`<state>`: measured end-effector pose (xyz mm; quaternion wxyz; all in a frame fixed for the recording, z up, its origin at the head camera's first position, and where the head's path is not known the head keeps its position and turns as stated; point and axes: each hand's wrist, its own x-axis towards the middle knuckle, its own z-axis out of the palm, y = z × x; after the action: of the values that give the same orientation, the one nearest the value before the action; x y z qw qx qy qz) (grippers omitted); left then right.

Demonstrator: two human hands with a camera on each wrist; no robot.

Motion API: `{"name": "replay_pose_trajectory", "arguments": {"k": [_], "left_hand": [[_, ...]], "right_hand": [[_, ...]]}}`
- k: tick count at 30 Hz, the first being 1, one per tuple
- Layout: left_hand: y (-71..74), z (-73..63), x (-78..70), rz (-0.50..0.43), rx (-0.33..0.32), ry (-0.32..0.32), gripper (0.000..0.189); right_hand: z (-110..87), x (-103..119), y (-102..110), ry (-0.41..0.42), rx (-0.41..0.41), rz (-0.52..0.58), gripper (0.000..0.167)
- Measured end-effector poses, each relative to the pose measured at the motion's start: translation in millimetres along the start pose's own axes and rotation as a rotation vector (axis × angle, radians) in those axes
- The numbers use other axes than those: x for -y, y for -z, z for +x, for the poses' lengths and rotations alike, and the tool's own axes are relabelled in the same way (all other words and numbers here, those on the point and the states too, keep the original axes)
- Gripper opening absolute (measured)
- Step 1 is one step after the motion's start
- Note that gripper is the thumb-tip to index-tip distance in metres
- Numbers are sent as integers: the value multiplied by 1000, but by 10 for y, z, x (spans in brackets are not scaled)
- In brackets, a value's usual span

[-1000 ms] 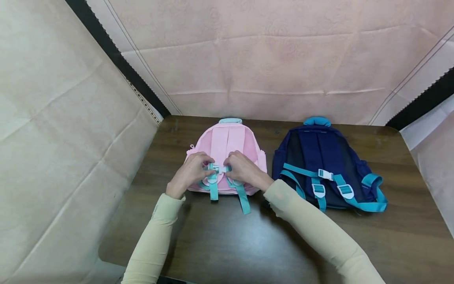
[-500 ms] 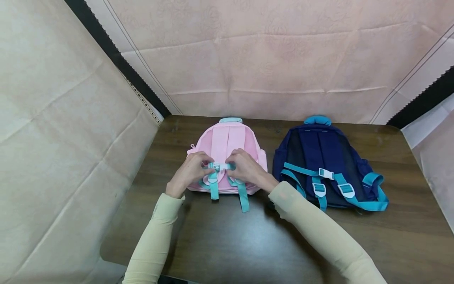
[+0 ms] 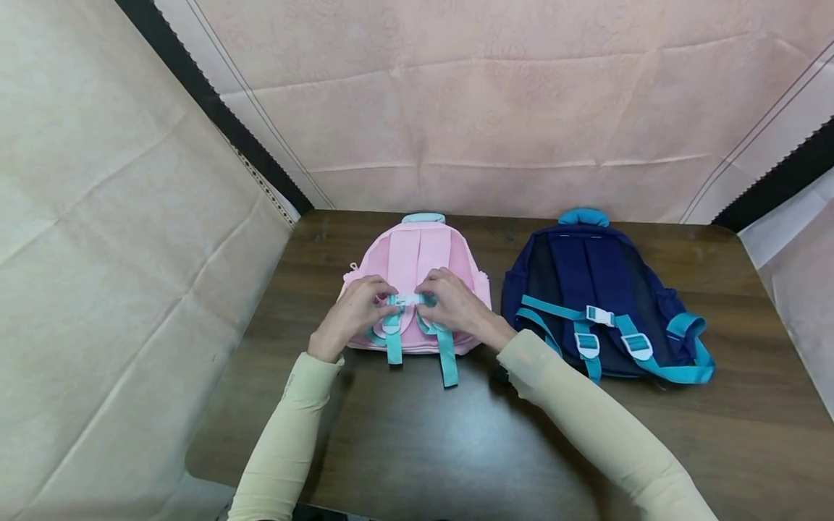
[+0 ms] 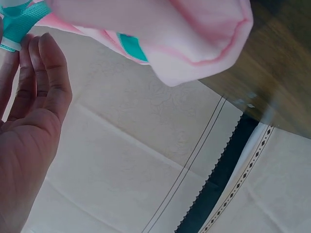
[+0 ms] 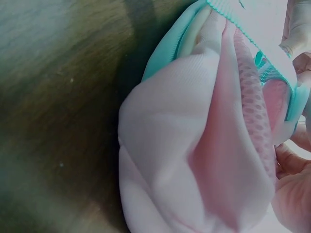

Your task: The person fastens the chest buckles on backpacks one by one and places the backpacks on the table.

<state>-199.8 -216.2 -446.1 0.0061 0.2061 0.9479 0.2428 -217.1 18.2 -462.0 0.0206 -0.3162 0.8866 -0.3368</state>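
Note:
A pink backpack (image 3: 404, 257) lies with its shoulder straps upward. Across its lower half runs a teal chest strap (image 3: 428, 299) with a white buckle (image 3: 408, 299). My left hand (image 3: 355, 307) pinches the strap at the buckle's left end, index finger above and thumb below. On the other side my right hand (image 3: 456, 302) pinches the strap to the right of the buckle. The left wrist view shows the left hand's fingers (image 4: 46, 73) beside a teal strap (image 4: 23, 24). Whether the buckle halves are joined is too small to tell.
A navy backpack (image 3: 586, 268) with blue straps and a white buckle (image 3: 599, 315) lies to the right, close to my right forearm. Two teal strap tails (image 3: 447, 358) hang toward me on the brown table (image 3: 391, 449). A cloth wall (image 3: 489, 130) stands behind.
My right hand has shifted slightly upward and to the right, then stayed on the strap. The left hand keeps its place. The right strap tail has swung a little left.

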Motion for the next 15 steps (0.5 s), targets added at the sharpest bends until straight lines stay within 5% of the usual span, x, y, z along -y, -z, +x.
{"name": "replay_pose_trajectory", "arguments": {"k": [15], "left_hand": [[-46,1,-85,113,-16,-64,29]], "right_hand": [[-11,26,11,8,2,-43,34]]}}
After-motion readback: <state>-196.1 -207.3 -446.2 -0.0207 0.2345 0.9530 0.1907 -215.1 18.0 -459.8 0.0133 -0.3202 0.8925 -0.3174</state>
